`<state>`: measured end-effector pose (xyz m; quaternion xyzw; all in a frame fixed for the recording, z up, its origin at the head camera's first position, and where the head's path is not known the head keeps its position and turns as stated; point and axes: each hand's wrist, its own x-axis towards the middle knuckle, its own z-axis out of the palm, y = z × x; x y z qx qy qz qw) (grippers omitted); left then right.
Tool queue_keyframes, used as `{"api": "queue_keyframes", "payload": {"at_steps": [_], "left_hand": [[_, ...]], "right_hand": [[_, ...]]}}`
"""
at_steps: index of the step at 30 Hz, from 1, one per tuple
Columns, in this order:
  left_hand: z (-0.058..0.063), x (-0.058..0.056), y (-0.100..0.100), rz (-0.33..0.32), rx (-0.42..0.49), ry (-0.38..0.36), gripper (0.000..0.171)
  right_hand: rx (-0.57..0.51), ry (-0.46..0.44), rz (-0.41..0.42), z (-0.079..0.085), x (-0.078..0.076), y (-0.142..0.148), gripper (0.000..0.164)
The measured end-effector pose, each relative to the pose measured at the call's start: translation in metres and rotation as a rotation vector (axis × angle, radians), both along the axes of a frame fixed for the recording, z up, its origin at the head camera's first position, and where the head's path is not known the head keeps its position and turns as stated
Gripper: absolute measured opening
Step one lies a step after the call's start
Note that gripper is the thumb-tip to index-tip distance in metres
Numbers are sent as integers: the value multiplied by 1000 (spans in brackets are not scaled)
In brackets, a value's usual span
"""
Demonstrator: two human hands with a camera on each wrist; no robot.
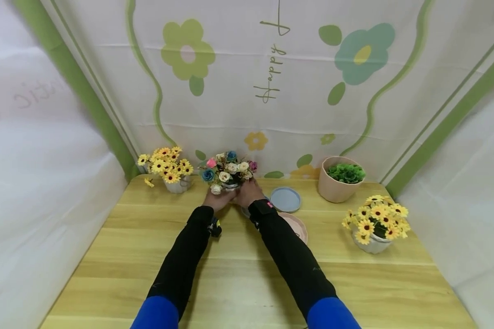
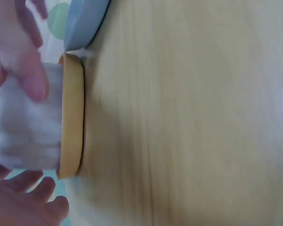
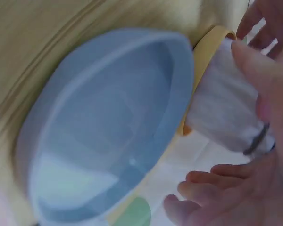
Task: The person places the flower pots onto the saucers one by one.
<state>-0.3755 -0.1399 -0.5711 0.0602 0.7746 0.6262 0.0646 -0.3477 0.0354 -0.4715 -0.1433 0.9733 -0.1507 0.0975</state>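
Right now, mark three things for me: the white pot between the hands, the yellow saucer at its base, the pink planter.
White pot [image 2: 32,129]: left wrist view, on its side wall.
Yellow saucer [image 2: 72,117]: left wrist view, on its outer wall.
Pink planter [image 1: 337,191]: head view, on its front wall.

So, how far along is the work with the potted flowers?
Looks done: the white pot sits in a yellow-orange saucer. In hand: the left hand and right hand are at that pot, grip unclear. Probably left: a blue saucer to the right is bare, and no saucer shows beneath the left yellow flowers, the right yellow flowers or the green plant.
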Motion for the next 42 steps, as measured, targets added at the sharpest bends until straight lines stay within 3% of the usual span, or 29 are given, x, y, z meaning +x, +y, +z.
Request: {"api": "queue_keyframes", "payload": {"at_steps": [1, 2, 3, 4, 7, 8, 10, 12, 14, 16, 21, 27, 34, 42], "left_hand": [[15, 13, -1, -18, 10, 28, 84], [20, 19, -3, -17, -3, 52, 88], [23, 25, -7, 5, -104, 139, 94], [32, 33, -11, -5, -112, 185, 96], [33, 34, -27, 28, -173, 224, 102], [38, 36, -31, 54, -197, 179, 103], [67, 53, -37, 75, -250, 74, 105], [78, 60, -45, 117, -319, -11, 107], [85, 66, -53, 143, -362, -33, 103], [88, 69, -60, 184, -367, -31, 98], [80, 70, -77, 300, -355, -9, 86], [74, 65, -94, 396, -384, -29, 101], [66, 48, -116, 403, -409, 63, 106], [58, 36, -139, 445, -250, 170, 111]], "right_hand": [[-20, 31, 19, -9, -3, 5, 65], [-35, 11, 11, -8, -2, 9, 75], [-44, -10, 7, -7, 0, 12, 85], [-46, -25, 11, -5, 3, 16, 91], [-31, -73, -9, 1, 11, 27, 113], [-9, -119, -32, 14, 20, 28, 113], [36, -114, -24, 18, 26, 34, 113], [73, -118, -28, 20, 31, 39, 115], [100, -119, -30, 20, 34, 44, 117], [111, -111, -30, 21, 37, 47, 118], [123, -98, -17, 23, 42, 54, 112], [135, -114, 17, 23, 46, 54, 104], [133, -100, 60, 16, 56, 46, 100], [103, -94, 90, 8, 72, 34, 99]]}}
